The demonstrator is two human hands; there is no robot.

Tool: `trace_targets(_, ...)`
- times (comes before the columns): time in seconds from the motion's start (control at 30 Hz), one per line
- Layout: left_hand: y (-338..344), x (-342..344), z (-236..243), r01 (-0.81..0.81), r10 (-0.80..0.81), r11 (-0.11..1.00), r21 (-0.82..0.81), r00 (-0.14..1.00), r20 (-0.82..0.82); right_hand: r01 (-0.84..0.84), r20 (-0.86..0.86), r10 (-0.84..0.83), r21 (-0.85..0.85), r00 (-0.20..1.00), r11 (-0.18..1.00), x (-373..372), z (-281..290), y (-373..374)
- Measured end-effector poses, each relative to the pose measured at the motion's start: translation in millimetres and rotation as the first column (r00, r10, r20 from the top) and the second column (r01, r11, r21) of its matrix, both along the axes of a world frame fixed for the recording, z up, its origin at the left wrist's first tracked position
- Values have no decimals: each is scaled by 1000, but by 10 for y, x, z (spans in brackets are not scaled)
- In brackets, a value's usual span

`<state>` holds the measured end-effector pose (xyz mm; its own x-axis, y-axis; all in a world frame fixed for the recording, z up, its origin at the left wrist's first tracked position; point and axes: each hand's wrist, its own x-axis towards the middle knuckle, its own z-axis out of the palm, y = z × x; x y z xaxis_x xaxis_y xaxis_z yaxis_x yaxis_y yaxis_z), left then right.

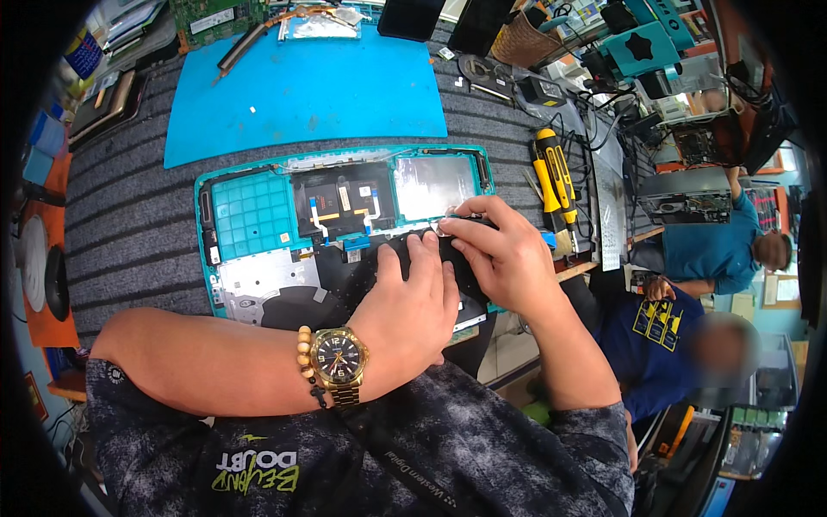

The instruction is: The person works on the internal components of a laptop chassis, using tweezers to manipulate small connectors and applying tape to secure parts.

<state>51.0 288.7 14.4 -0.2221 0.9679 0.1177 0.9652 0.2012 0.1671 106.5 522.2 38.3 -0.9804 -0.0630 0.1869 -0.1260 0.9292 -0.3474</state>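
A teal laptop casing (250, 211) lies with its inner side up in front of me. Black film covers part of its near half, beside a silver metal plate (267, 280). Two white ribbon cables (370, 214) stand up near its middle. My left hand (409, 293) rests on the black film with fingers stretched out. My right hand (504, 254) is at the right of the casing, thumb and fingers bent together at a bright metal strip. Whatever is between those fingertips is hidden.
A blue mat (310, 99) lies beyond the casing, with a soldering-iron-like tool (244, 52) at its far edge. A yellow and black screwdriver (556, 177) and a brush (564, 242) lie to the right. Cables and electronics crowd the right side. Two people (706, 233) are at the right.
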Motion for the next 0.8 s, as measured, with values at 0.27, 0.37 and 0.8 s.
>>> trace_targets(0.27, -7, -13, -36, 5, -5, 999, 36, 1000, 7, -87, 53, 82, 87, 995, 992, -145, 216, 48)
trace_targets(0.37, -12, -16, -43, 12, -13, 999, 42, 1000, 21, -172, 41, 167, 202, 985, 964, -199, 321, 65)
trace_targets(0.8, 2, -18, -60, 28, -28, 998, 55, 1000, -5, -128, 47, 122, 162, 991, 978, -69, 401, 81)
